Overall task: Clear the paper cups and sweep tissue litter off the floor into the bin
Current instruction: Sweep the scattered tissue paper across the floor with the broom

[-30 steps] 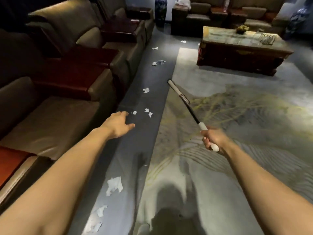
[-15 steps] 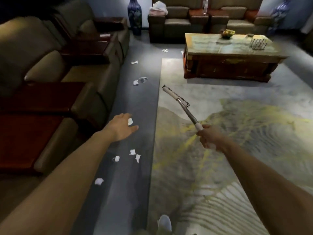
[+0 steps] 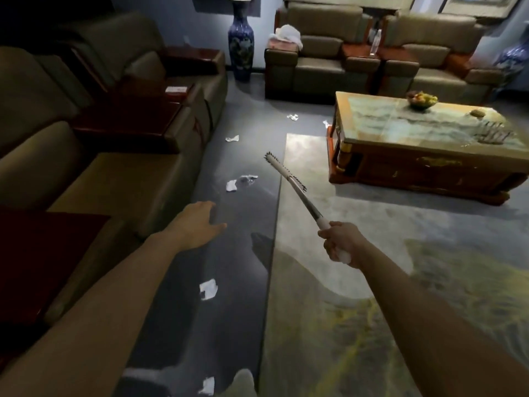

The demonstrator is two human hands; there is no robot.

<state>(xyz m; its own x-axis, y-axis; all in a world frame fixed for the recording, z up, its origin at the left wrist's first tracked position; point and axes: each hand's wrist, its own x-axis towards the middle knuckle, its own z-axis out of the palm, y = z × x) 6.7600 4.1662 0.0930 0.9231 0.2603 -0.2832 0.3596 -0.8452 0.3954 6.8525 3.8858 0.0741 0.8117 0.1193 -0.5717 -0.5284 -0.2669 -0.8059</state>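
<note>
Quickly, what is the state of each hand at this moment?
Left hand: open, fingers spread, holding nothing, above the dark floor.
Right hand: closed around the white grip of the broom handle.

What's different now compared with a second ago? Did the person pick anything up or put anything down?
The person walked forward along the dark floor strip: the coffee table and far sofas look nearer, and tissue scraps slid back past the feet. Nothing was picked up or dropped. The right hand still grips the broom; the left hand stays open and empty.
</note>
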